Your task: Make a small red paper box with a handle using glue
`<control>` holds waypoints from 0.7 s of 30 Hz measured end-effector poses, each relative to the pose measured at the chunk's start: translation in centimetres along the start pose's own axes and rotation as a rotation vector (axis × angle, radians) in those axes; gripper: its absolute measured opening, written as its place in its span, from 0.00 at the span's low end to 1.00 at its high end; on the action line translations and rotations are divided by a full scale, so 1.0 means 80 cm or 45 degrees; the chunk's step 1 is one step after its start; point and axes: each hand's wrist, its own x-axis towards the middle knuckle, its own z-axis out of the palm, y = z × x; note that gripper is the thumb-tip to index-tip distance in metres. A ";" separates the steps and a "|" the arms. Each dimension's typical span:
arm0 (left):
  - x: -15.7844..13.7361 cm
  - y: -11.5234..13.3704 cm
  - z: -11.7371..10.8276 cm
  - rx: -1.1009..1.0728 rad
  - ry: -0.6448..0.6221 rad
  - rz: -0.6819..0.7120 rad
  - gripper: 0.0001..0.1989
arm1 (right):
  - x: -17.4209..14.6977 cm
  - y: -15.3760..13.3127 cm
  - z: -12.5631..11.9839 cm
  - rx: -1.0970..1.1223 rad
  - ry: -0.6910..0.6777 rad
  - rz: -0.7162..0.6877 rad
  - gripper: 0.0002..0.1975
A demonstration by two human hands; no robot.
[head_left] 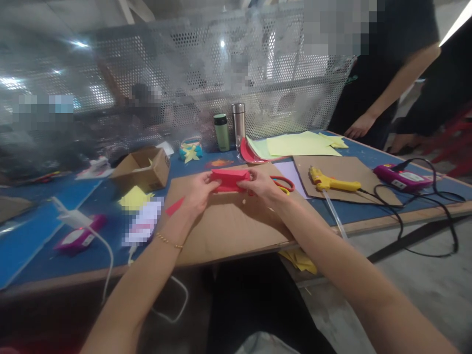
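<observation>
A folded piece of red paper (230, 180) is stretched between my two hands above a sheet of brown cardboard (221, 231). My left hand (201, 191) pinches its left end, with the thumb on the near side. At the right end, my right hand (262, 186) grips it the same way. Scissors with red and yellow handles (285, 184) lie just beyond my right wrist, their blades hidden. A small red paper strip (174, 207) rests on the cardboard's left edge, beside my left wrist.
A yellow glue gun (334, 183) lies on more cardboard (376, 194) at right, near a purple box (401, 178) with black cables. Leftward are an open carton (142, 169) and yellow paper (135, 198). Two bottles (221, 133) stand behind. A person's hand (361, 126) touches the table's far right edge.
</observation>
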 end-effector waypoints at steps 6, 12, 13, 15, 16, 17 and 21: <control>0.002 0.002 0.002 -0.082 -0.037 -0.055 0.16 | 0.001 0.006 -0.004 0.034 -0.058 -0.042 0.11; 0.000 0.004 0.001 -0.049 -0.014 -0.060 0.14 | 0.005 0.015 -0.007 0.025 -0.073 -0.080 0.13; 0.000 0.003 0.000 -0.019 -0.030 -0.077 0.14 | 0.006 0.016 -0.007 0.031 -0.052 -0.090 0.13; -0.001 0.001 -0.002 0.031 -0.045 -0.109 0.13 | 0.007 0.017 -0.007 0.055 -0.011 -0.124 0.15; -0.001 0.001 -0.003 0.045 -0.042 -0.114 0.13 | 0.007 0.017 -0.007 0.065 -0.004 -0.143 0.16; 0.000 0.000 -0.003 0.048 -0.034 -0.110 0.13 | 0.007 0.017 -0.008 0.069 -0.011 -0.160 0.17; 0.000 -0.001 -0.001 0.026 0.000 -0.063 0.12 | 0.004 0.015 -0.009 0.016 -0.080 -0.204 0.19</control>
